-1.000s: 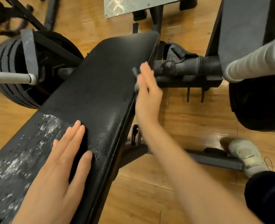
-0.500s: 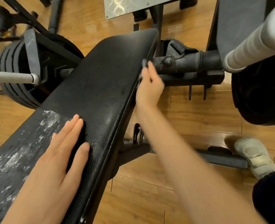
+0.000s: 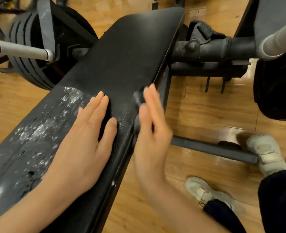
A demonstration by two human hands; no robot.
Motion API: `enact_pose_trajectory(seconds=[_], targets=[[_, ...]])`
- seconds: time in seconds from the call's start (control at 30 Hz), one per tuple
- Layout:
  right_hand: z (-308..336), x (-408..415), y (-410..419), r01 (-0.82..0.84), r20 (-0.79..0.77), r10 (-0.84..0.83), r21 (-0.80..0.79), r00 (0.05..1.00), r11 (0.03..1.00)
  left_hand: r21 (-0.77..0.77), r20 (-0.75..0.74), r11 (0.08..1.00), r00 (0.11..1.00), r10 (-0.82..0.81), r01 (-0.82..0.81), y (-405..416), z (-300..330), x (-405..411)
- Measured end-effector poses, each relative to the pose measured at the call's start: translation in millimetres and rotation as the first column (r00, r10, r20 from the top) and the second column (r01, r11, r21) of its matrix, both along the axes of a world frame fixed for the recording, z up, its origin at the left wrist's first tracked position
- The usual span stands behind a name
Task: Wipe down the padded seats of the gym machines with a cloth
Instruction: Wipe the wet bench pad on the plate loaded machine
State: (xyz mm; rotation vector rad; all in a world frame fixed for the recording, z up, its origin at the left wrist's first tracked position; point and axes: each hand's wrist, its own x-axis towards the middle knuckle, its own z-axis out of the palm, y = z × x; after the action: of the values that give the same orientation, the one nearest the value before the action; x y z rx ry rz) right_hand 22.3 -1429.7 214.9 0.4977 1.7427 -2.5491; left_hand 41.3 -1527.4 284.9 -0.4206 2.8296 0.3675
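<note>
The pad (image 3: pixel 122 52), a long black bench cushion, runs from lower left to upper centre of the view. The left hand (image 3: pixel 86 140) is laid flat on it with fingers straight and together, palm down, holding nothing. The right hand (image 3: pixel 151 130) is set against the pad's right edge, fingers extended and blurred; a small dark grey cloth (image 3: pixel 138 98) appears to be pressed between those fingers and the edge, though the blur leaves the hold uncertain. The step in hand is judged to be the wiping of the pad's side edge. White flecks (image 3: pixel 43 128) are spread over the nearer left part of the pad, so that area is judged still unwiped; the far end looks dull and clean.

For the next move, the cloth would need to be carried up over the edge onto the top surface, and the left hand lifted off or shifted so the patch beneath it can be reached.

A stack of plates (image 3: pixel 31 52) with a silver bar (image 3: pixel 21 49) stands just left of the pad. A dark mechanism (image 3: pixel 206 46) juts close to the right edge at the far end and could hinder a long stroke there. A frame rail (image 3: pixel 211 149) lies on the wood floor (image 3: pixel 197 108), with two pale shoes (image 3: pixel 265 152) near it
</note>
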Motion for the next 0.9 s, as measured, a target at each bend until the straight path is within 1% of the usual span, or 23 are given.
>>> enact_pose_trajectory(seconds=[0.03,0.07,0.13,0.17,0.2,0.27,0.33,0.37,0.43,0.57,0.63,0.67,0.7,0.77,0.8,0.83,0.9], targets=[[-12.6,-20.0,-3.4,-0.027,0.049,0.028,-0.023,0.998,0.999,-0.006,0.01,1.0,1.0,0.012,-0.012,2.5,2.9,0.3],[-20.2,-44.5,-3.6,-0.017,0.147,0.022,-0.036,0.989,0.999,0.006,0.024,1.0,0.999,0.022,-0.022,3.4,5.4,-0.2],[-24.6,-75.7,-5.2,0.021,0.202,-0.015,-0.026,0.979,0.999,0.018,0.03,1.0,0.999,0.02,-0.02,5.8,7.6,-1.7],[-20.7,-72.9,-6.0,0.039,0.205,-0.033,-0.027,0.978,0.999,0.012,0.03,1.0,0.999,0.012,-0.012,6.8,7.7,-2.1],[-14.4,-57.2,-6.5,0.033,0.202,-0.022,-0.054,0.979,0.998,0.009,0.037,1.0,0.999,0.007,-0.007,7.6,8.0,-2.0],[12.6,5.9,-4.9,-0.035,0.112,0.044,-0.075,0.993,0.997,0.006,0.04,1.0,0.999,0.005,-0.005,8.4,8.9,-1.6],[40.4,64.0,-0.4,-0.075,0.067,0.081,-0.094,0.994,0.993,0.013,0.032,1.0,0.999,0.006,-0.006,9.2,9.5,-1.6],[43.4,73.1,0.1,-0.07,0.047,0.074,-0.082,0.996,0.994,0.019,0.039,1.0,0.999,0.003,-0.003,8.7,9.6,-1.8],[27.1,38.2,-2.3,-0.065,0.041,0.065,-0.009,0.997,0.998,0.021,0.04,1.0,0.999,-0.007,0.006,8.7,9.4,-1.6],[-22.1,-71.3,-6.5,-0.061,0.125,0.048,0.101,0.991,0.993,0.012,0.024,1.0,1.0,-0.016,0.015,7.4,8.5,-2.1],[-19.2,-74.5,-5.7,-0.072,0.101,0.056,0.158,0.993,0.985,0.021,0.009,1.0,1.0,-0.014,0.014,6.2,7.7,-1.3],[-11.0,-57.6,-3.7,-0.106,0.038,0.101,0.187,0.994,0.977,0.037,-0.004,0.999,1.0,0.002,-0.002,5.4,7.7,-0.8],[-1.7,-31.4,0.1,-0.166,-0.043,0.18,0.226,0.983,0.96,0.06,-0.022,0.998,0.999,0.026,-0.024,4.5,8.1,-0.7],[20.2,24.9,15.1,-0.306,-0.174,0.373,0.321,0.911,0.896,0.099,-0.055,0.993,0.996,0.075,-0.069,3.2,10.9,-0.2],[26.2,40.0,23.8,-0.353,-0.223,0.445,0.356,0.867,0.865,0.108,-0.068,0.99,0.993,0.096,-0.088,2.3,13.3,0.1],[24.0,37.5,29.4,-0.379,-0.247,0.489,0.384,0.837,0.842,0.113,-0.074,0.988,0.991,0.112,-0.104,0.9,16.1,0.6],[8.5,-5.8,30.2,-0.431,-0.209,0.563,0.453,0.799,0.78,0.106,-0.069,0.986,0.988,0.138,-0.13,-2.6,23.5,5.5]])
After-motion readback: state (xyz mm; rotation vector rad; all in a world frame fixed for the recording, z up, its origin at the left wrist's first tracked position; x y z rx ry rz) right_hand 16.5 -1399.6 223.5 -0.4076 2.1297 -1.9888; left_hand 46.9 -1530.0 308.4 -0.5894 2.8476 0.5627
